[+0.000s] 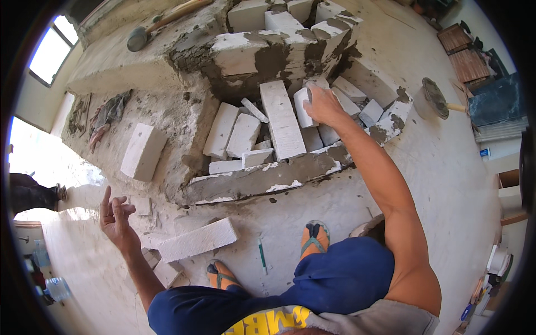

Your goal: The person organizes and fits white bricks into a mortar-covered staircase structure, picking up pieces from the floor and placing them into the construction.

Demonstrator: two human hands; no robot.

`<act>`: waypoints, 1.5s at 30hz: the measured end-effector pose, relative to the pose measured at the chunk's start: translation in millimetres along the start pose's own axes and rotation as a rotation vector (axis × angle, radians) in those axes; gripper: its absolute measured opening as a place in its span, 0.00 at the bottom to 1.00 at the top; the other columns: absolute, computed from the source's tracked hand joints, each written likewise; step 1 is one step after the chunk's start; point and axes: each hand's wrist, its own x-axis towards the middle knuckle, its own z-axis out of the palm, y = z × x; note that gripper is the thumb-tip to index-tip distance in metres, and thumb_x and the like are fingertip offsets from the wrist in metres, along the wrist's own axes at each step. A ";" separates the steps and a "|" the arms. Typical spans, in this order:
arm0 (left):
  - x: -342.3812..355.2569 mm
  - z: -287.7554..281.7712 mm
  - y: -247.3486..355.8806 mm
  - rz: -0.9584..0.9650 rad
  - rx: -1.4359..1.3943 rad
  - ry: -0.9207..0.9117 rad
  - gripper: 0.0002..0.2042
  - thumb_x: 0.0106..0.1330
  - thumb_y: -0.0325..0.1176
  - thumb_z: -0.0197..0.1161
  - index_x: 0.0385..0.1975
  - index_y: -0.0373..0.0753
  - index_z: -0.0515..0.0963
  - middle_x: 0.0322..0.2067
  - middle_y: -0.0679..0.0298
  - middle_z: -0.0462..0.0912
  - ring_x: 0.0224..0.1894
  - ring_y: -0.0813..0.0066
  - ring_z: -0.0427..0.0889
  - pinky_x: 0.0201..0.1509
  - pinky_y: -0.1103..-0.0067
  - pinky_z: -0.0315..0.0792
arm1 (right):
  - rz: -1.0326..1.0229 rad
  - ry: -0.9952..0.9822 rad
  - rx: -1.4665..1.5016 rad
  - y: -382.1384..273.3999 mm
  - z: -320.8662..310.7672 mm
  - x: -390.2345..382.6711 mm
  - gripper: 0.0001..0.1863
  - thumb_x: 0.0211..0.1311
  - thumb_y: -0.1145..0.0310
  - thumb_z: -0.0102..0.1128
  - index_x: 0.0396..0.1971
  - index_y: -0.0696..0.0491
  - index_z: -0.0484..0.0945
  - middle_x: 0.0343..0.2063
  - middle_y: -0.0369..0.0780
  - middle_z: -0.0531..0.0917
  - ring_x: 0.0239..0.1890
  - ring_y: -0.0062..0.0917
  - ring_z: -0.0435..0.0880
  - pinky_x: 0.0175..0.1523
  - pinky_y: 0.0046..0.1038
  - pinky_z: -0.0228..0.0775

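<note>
My right hand (322,106) reaches forward into a mortar-edged recess full of white block pieces. Its fingers are closed on a small white block (302,107), which leans among the others; the fingertips are partly hidden. Just left of that block, a long white block (282,120) lies on top of the broken pieces. A front course of blocks coated in grey mortar (257,181) borders the recess. Out to the left, my left hand (118,218) is raised with its fingers apart and holds nothing. Below it on the floor lies another long white block (198,240).
A mortared block wall (240,56) rises behind the recess. One white block (144,152) and a dirty rag (110,114) lie on the left ledge, with a mallet (137,40) higher up. A mortar-covered trowel (435,97) is at right. Near my feet lies a green pencil (262,257).
</note>
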 end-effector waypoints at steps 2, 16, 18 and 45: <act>2.2 -24.4 -1.0 0.016 0.106 0.083 0.20 0.79 0.36 0.63 0.66 0.34 0.78 0.33 0.65 0.83 0.27 0.86 0.77 0.34 0.84 0.72 | 0.083 0.066 0.005 -14.3 -8.6 9.1 0.19 0.68 0.63 0.59 0.51 0.61 0.76 0.47 0.61 0.86 0.52 0.59 0.85 0.59 0.53 0.78; 57.0 -208.3 -224.0 -0.106 1.160 -0.121 0.21 0.60 0.45 0.74 0.45 0.35 0.86 0.46 0.46 0.88 0.54 0.47 0.84 0.64 0.61 0.75 | -0.279 -0.001 0.324 -148.8 -53.9 -66.1 0.08 0.68 0.67 0.66 0.39 0.56 0.86 0.23 0.41 0.85 0.23 0.22 0.82 0.32 0.29 0.71; 58.5 -172.2 -238.4 -0.252 1.097 -0.185 0.33 0.58 0.54 0.78 0.56 0.34 0.82 0.51 0.42 0.85 0.62 0.47 0.80 0.68 0.60 0.72 | -0.416 -0.107 0.299 -182.5 -44.1 -85.4 0.07 0.67 0.68 0.67 0.39 0.57 0.85 0.21 0.39 0.83 0.22 0.17 0.79 0.30 0.27 0.69; 142.9 -400.7 -365.9 -0.887 0.738 0.218 0.54 0.57 0.63 0.77 0.71 0.24 0.64 0.62 0.43 0.80 0.66 0.51 0.78 0.68 0.61 0.71 | -0.988 -0.957 0.022 -287.7 41.6 -178.2 0.16 0.68 0.63 0.66 0.51 0.55 0.83 0.35 0.46 0.85 0.37 0.44 0.89 0.42 0.43 0.83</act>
